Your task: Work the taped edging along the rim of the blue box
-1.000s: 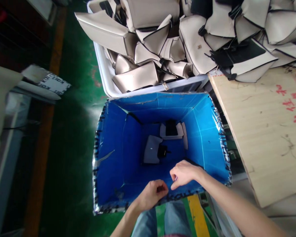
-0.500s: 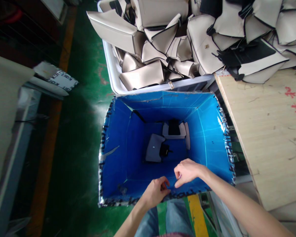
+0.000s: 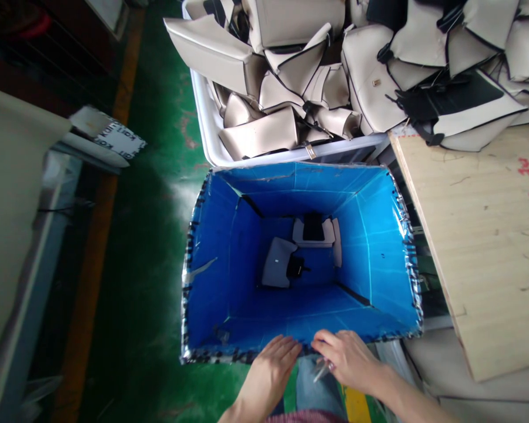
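A tall blue box (image 3: 365,235) stands open-topped before me, its rim wrapped in black-printed clear tape. My left hand (image 3: 273,364) lies over the near rim with its fingers together, gripping the edge; its thumb is hidden. Close by on the same rim is my right hand (image 3: 348,358), fingers curled. A small pale, translucent thing (image 3: 321,371) pokes out beneath it, too blurred to name. Down on the box floor lie a beige bag piece with a black tab (image 3: 278,264), another with a black panel (image 3: 302,234), and a narrow strip (image 3: 337,244).
Behind the box, a white bin (image 3: 203,123) is heaped with beige and black bags (image 3: 260,132). More bags rest on a wooden board (image 3: 480,235) at right. A grey metal frame (image 3: 53,235) stands left of the green floor (image 3: 145,282).
Both hands have come back from inside the box onto its near rim. The left fingers now lie over the edge. The pale thing under the right hand shows more. The view has shifted slightly.
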### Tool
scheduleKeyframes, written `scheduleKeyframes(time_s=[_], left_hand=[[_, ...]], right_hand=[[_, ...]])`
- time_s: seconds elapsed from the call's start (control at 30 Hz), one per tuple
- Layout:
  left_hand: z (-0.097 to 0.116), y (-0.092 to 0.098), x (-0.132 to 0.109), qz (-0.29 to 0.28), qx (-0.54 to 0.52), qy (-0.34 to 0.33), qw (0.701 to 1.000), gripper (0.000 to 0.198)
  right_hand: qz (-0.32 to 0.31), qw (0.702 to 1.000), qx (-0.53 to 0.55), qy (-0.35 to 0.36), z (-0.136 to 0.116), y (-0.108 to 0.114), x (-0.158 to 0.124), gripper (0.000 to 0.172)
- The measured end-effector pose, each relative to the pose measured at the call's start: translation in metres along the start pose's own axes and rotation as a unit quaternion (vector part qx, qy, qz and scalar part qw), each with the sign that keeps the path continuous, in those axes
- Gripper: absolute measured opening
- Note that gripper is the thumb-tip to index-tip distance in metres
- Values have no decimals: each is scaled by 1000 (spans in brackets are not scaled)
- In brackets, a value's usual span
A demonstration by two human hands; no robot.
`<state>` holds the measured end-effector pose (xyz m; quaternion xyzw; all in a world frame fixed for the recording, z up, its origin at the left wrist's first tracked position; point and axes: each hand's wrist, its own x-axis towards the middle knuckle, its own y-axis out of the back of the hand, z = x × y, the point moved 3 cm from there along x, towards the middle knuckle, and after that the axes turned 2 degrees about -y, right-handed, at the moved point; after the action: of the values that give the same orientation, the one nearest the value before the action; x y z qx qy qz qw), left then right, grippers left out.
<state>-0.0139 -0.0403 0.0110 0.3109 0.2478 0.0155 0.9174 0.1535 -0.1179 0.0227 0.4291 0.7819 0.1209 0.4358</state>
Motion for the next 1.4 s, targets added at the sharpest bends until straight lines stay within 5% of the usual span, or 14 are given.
scheduleKeyframes(time_s=[0.23,0.4,0.57,0.87,1.07,1.17,1.4], left_hand=[[5,1,11,-42,-84,24,995,37],[-1,19,19,0,-193,120,974,36],[-11,19,40,-54,-191,179,964,34],[-22,-4,52,-37,-184,250,950,18],[-12,22,36,34,-155,207,966,25],[-3,28,15,19,-166,132,977,29],[-9,-1,-7,-30,-2,-5,1000,53]], right_hand=[[-9,999,45,-10,3,3,12,34],[-30,970,219,-97,27,4,27,42],[-91,952,276,-95,40,-9,44,17],[33,960,266,-84,29,3,30,7],[21,965,230,-127,37,-5,32,7],[6,965,217,-144,39,-9,36,7],[63,972,173,-149,24,-1,16,20]])
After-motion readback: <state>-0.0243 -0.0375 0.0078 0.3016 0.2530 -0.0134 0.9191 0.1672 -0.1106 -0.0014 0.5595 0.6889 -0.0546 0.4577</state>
